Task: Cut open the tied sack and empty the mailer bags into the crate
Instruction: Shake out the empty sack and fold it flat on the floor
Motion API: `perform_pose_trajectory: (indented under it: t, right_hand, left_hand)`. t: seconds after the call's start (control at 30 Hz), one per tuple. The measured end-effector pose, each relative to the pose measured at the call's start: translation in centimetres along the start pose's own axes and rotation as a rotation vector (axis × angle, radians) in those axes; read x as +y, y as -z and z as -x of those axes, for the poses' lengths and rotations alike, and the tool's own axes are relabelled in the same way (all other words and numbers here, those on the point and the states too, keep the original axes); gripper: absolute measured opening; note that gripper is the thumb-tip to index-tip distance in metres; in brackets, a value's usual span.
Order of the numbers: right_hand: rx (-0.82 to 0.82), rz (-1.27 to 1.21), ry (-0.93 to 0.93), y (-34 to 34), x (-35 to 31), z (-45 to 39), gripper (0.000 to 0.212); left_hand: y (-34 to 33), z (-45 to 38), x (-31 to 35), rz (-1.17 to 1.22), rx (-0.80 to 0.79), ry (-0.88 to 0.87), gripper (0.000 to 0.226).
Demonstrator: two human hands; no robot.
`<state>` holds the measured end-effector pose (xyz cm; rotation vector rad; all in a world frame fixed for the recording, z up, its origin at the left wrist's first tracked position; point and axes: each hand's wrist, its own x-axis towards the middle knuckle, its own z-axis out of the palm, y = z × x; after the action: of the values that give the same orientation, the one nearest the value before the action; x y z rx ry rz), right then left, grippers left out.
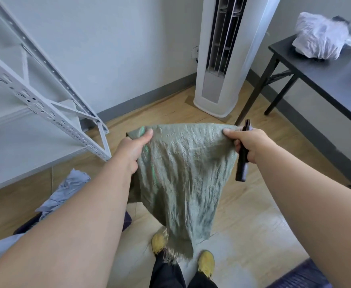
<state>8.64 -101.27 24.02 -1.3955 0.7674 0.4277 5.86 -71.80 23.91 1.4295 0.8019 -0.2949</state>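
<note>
Landmark: a tall white tower air conditioner [222, 57] stands on the wood floor [243, 196] in the room's corner, a dark slatted vent running down its front.
Left of the unit: a white perforated metal shelving rack [51, 104], its braced end frame resting on the floor.
Right of the unit: a black folding table [320, 80] against the wall, carrying a crumpled white plastic bundle [320, 36].
Behind the unit: grey skirting board [149, 96] along the wall, and a wall socket [195, 52] just beside the unit's left edge.
Floor, well in front of the unit: two yellow shoes [206, 262] below dark trouser legs [166, 275].
</note>
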Motion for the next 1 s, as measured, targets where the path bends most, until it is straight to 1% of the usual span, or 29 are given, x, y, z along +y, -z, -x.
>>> perform_pose_trajectory:
  t: [0.03, 0.07, 0.1, 0.13, 0.17, 0.2, 0.23, 0.27, 0.33, 0.4, 0.43, 0.5, 0.53, 0.57, 0.63, 0.7, 0.73, 0.8, 0.87, 0.93, 1.0]
  right_hand:
    - [-0.051, -0.072, -0.002, 0.1, 0.1, 0.1, 0.038]
    - [-0.131, -0.098, -0.016, 0.1, 0.3, 0.4, 0.035]
    - [-0.197, -0.049, -0.033, 0.2, 0.4, 0.8, 0.032]
    - [-0.219, 0.065, -0.033, 0.5, 0.6, 1.1, 0.033]
    - [-0.194, 0.194, -0.015, 0.8, 0.8, 1.1, 0.035]
    - [-0.133, 0.285, 0.023, 1.2, 0.9, 1.1, 0.036]
    - [-0.057, 0.313, 0.061, 1.4, 1.1, 1.0, 0.034]
    - [0.013, 0.282, 0.087, 1.4, 1.2, 1.0, 0.03]
    - [0.101, 0.186, 0.115, 0.8, 1.3, 0.9, 0.023]
    - [0.155, 0.137, 0.131, 0.1, 1.3, 0.8, 0.021]
    - [0.188, 0.112, 0.137, -0.1, 1.2, 0.8, 0.021]
    - [0.234, 0.11, 0.188, -0.2, 1.0, 1.0, 0.027]
    - [0.237, 0.202, 0.248, 0.0, 0.9, 1.1, 0.032]
    - [0.233, 0.371, 0.331, 0.0, 0.9, 1.3, 0.039]
    - [0.205, 0.734, 0.517, -0.7, 0.7, 2.0, 0.059]
    - [0.16, 0.932, 0.687, -2.4, 0.6, 3.0, 0.074]
    - [0.158, 0.996, 0.761, -3.3, 0.6, 3.4, 0.078]
    - [0.241, 1.075, 0.854, -4.6, 0.3, 4.2, 0.078]
    - [0.344, 1.118, 0.886, -5.0, -0.3, 4.6, 0.075]
    - [0.361, 1.194, 0.91, -5.0, -0.9, 4.9, 0.076]
    - [0.363, 1.256, 0.945, -5.0, -1.3, 5.0, 0.077]
  left_hand:
    - [0.0, 0.0, 0.1, 0.047, -0.071, 0.008, 0.093]
    - [0.1, 0.1, -0.1, 0.034, -0.16, 0.016, 0.105]
    - [0.4, 0.1, -0.4, -0.063, -0.242, 0.021, 0.119]
    - [0.7, 0.1, -0.7, -0.195, -0.285, 0.016, 0.125]
    - [1.1, -0.2, -0.8, -0.356, -0.266, -0.003, 0.122]
    - [1.6, -0.6, -0.9, -0.502, -0.182, -0.035, 0.115]
    - [2.0, -1.0, -0.9, -0.58, -0.083, -0.076, 0.11]
    - [2.2, -1.3, -0.8, -0.56, -0.003, -0.102, 0.107]
    - [2.2, -1.6, -0.5, -0.377, 0.083, -0.129, 0.094]
    - [1.9, -1.8, -0.2, -0.278, 0.084, -0.156, 0.088]
    - [1.8, -1.8, -0.2, -0.281, 0.067, -0.176, 0.092]
    - [1.8, -1.7, -0.1, -0.36, 0.04, -0.228, 0.1]
    - [1.8, -1.7, 0.1, -0.38, 0.029, -0.245, 0.1]
    - [1.8, -1.7, 0.3, -0.361, -0.001, -0.253, 0.098]
    - [1.3, -1.3, 0.8, -0.266, -0.079, -0.256, 0.091]
    - [0.6, -0.5, 1.8, -0.175, -0.118, -0.259, 0.08]
    - [0.4, -0.2, 2.3, -0.129, -0.136, -0.26, 0.072]
    - [0.2, 0.4, 3.3, -0.064, -0.192, -0.254, 0.062]
    - [0.6, 0.8, 4.1, -0.085, -0.221, -0.265, 0.056]
    - [1.2, 1.1, 4.7, -0.094, -0.219, -0.274, 0.051]
    - [2.1, 1.0, 5.5, -0.074, -0.277, -0.254, 0.053]
